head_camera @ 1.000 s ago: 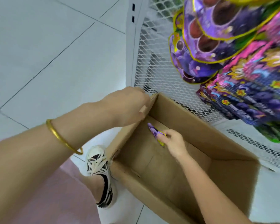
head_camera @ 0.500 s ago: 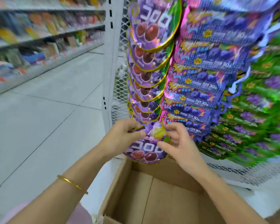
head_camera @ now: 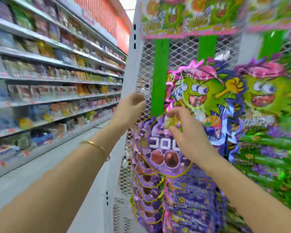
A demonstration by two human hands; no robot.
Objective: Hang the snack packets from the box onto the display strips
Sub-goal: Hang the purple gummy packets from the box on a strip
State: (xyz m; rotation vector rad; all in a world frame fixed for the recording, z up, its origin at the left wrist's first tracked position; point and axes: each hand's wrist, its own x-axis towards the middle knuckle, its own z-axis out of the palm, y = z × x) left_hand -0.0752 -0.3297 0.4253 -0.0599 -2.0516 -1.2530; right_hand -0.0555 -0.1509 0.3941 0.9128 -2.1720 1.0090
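Change since earlier view: we are seeing both hands raised from box level to the upper part of the strip; the cardboard box is no longer showing, and the left hand is no longer touching the packet.
Right hand (head_camera: 183,132): we are noting it pinched shut on the top edge of the purple snack packet (head_camera: 163,153), fingers closing around the yellowish tab at its top.
Left hand (head_camera: 133,108): we are finding it loosely curled, fingers together, gripping nothing, hovering just left of the packet in front of the wire mesh panel (head_camera: 180,47). A gold bangle (head_camera: 96,146) is sitting on this wrist.
Packet position: we are seeing it hanging in front of the top of a column of matching purple packets (head_camera: 146,195), below a green display strip (head_camera: 159,73). Whether it is hooked on, we cannot tell; motion blur is obscuring the top.
Surroundings: green cartoon packets (head_camera: 207,93) are hanging to the right; stocked store shelves (head_camera: 49,73) are running along the left.
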